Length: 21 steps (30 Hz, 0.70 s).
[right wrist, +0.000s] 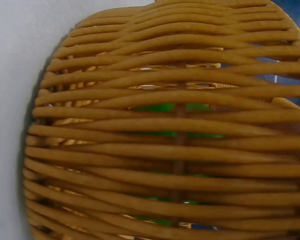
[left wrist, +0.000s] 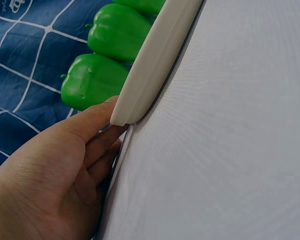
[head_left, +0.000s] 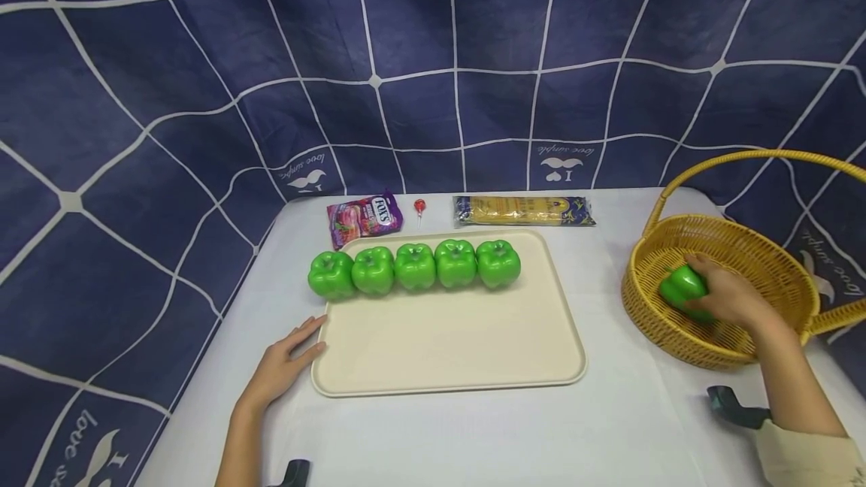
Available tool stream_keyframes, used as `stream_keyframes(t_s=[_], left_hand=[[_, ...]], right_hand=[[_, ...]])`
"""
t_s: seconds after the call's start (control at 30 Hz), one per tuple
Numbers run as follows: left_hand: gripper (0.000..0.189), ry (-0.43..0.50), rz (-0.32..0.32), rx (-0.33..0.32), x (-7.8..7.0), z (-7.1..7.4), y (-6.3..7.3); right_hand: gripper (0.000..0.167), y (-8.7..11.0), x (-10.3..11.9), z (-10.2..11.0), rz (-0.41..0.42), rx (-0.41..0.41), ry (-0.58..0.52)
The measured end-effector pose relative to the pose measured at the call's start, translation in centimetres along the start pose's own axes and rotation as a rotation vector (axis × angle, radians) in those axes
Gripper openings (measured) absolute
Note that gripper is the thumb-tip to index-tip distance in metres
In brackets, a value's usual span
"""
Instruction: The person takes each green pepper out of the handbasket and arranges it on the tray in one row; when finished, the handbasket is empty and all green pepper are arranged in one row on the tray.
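Inside the yellow wicker basket [head_left: 639,295], my right hand [head_left: 731,295] grips a green bell pepper [head_left: 679,285], fingers and thumb at its sides. More green shows just below that pepper; I cannot tell whether it is a second one. The right wrist view is filled by the basket's woven wall [right wrist: 165,150], with patches of green behind the slats. My left hand [head_left: 284,367] touches the left edge of a cream tray [head_left: 446,344], its fingers fairly straight. A row of several green bell peppers [head_left: 415,267] lies along the tray's far side, the leftmost overhanging the corner.
Behind the tray lie a purple candy bag [head_left: 365,219], a red lollipop [head_left: 419,206] and a long pack of pasta [head_left: 522,210]. The basket's tall handle [head_left: 764,154] arches over its opening. A white cloth [head_left: 473,442] covers the table, and a blue checked curtain hangs behind.
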<state>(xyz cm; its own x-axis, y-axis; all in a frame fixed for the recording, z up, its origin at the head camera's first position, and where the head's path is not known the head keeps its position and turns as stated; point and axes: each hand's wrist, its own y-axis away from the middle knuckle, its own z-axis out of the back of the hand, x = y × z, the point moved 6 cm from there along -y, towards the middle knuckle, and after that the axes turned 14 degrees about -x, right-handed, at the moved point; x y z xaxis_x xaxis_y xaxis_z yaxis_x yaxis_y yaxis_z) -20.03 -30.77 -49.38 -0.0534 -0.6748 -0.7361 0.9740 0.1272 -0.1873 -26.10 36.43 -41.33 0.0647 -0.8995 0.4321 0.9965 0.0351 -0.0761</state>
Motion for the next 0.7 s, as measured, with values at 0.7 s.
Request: stream_keyframes(t_s=[0.7], left_hand=[[0.053,-0.012,0.008,-0.001,0.0,-0.1,0.0]], right_hand=[[0.091,2.1,1.0,2.2,0.06,-0.295,0.02]])
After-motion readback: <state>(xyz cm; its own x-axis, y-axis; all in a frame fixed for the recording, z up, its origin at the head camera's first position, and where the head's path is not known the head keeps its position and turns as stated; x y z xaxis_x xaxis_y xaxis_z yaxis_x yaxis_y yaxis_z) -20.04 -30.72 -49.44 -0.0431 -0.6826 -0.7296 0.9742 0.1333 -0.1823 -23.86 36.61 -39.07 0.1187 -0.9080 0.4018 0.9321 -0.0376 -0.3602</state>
